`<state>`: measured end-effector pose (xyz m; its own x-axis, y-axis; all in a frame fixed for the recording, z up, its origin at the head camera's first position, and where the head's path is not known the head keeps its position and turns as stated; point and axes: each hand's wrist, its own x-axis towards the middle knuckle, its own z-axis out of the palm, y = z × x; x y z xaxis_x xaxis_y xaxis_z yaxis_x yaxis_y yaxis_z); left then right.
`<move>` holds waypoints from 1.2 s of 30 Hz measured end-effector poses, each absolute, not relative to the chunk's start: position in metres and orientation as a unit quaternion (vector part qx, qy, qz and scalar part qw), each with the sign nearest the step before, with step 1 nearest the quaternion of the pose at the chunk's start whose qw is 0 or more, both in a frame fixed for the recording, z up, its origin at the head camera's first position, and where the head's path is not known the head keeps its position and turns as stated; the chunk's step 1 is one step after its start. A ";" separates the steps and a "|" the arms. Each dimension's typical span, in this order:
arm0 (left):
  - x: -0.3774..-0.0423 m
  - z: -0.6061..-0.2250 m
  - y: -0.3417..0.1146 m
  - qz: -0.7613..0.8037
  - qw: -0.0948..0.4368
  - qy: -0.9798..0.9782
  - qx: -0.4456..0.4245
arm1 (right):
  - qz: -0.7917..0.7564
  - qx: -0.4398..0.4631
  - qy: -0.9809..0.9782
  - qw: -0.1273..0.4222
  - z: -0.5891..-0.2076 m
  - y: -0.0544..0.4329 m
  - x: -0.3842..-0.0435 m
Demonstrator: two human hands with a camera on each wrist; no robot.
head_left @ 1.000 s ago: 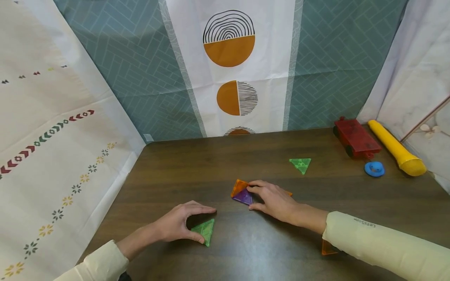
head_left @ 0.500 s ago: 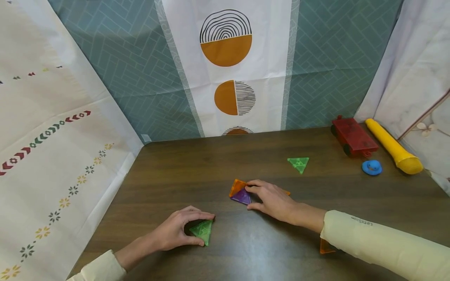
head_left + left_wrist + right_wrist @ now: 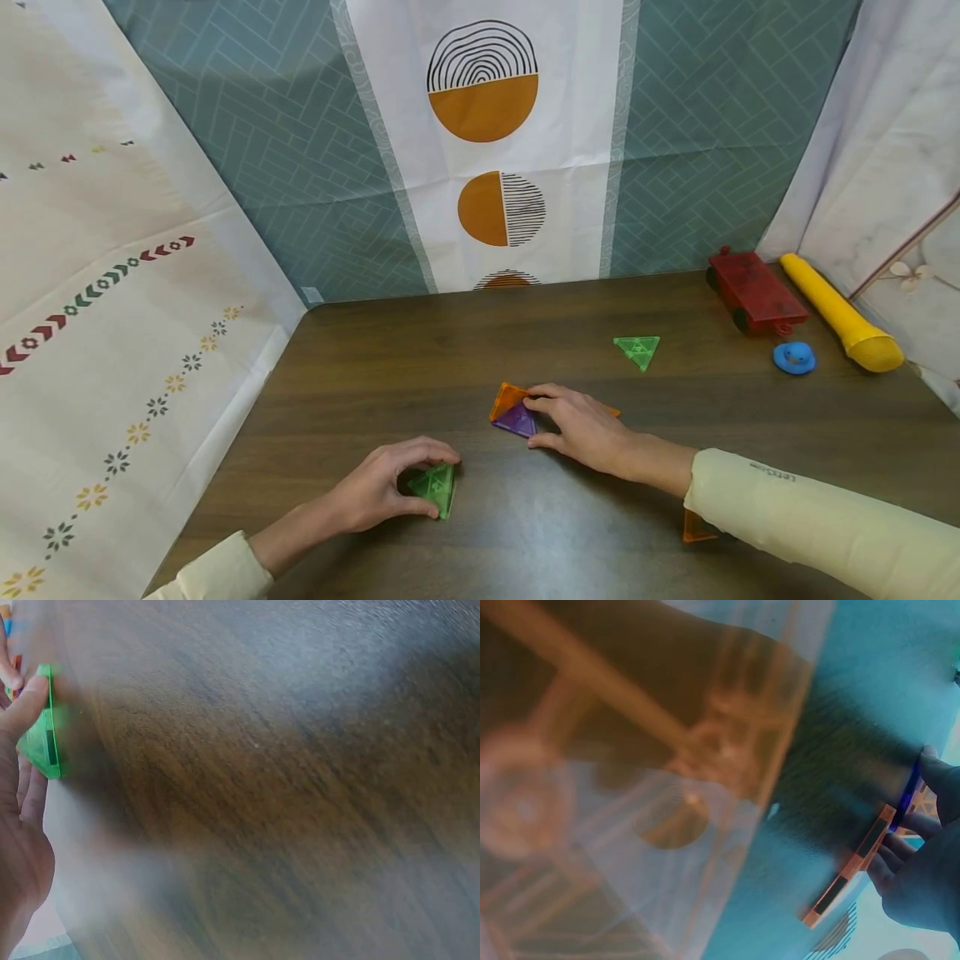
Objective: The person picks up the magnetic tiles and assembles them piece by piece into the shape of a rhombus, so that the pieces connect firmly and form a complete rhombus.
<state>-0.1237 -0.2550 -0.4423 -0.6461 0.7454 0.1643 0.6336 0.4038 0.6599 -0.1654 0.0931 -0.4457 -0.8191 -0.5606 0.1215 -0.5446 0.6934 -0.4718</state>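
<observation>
My left hand (image 3: 386,485) pinches a green translucent triangular magnetic tile (image 3: 435,488) between thumb and fingers, low over the table. In the left wrist view the green tile (image 3: 49,739) shows its edge, slightly tilted. Further right, my right hand (image 3: 576,429) holds a purple triangular tile (image 3: 517,419) between thumb and fingertips. An orange tile (image 3: 506,400) adjoins the purple one, and more orange (image 3: 613,411) peeks out behind the hand. The right wrist view shows an orange tile edge (image 3: 853,864) with dark magnets, next to the purple tile (image 3: 907,791).
Another green triangle (image 3: 637,352) lies farther back on the wooden table (image 3: 390,342). An orange piece (image 3: 697,528) sits partly under the right sleeve. At the back right are a red wheeled toy (image 3: 759,292), a yellow microphone-shaped toy (image 3: 840,310) and a small blue toy (image 3: 794,357).
The left fingers have come in on the green tile, which has turned and now tilts so its edge shows. The right hand and purple tile have stayed put; the view shifted slightly.
</observation>
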 end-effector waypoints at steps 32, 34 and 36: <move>-0.133 -0.432 -0.251 0.462 0.137 0.821 0.306 | -0.254 -0.304 0.918 0.013 -0.445 0.092 -0.166; -0.135 -0.430 -0.250 0.466 0.141 0.820 0.302 | -0.251 -0.305 0.918 0.011 -0.445 0.093 -0.167; -0.136 -0.429 -0.249 0.471 0.142 0.817 0.300 | -0.247 -0.308 0.919 0.008 -0.445 0.092 -0.167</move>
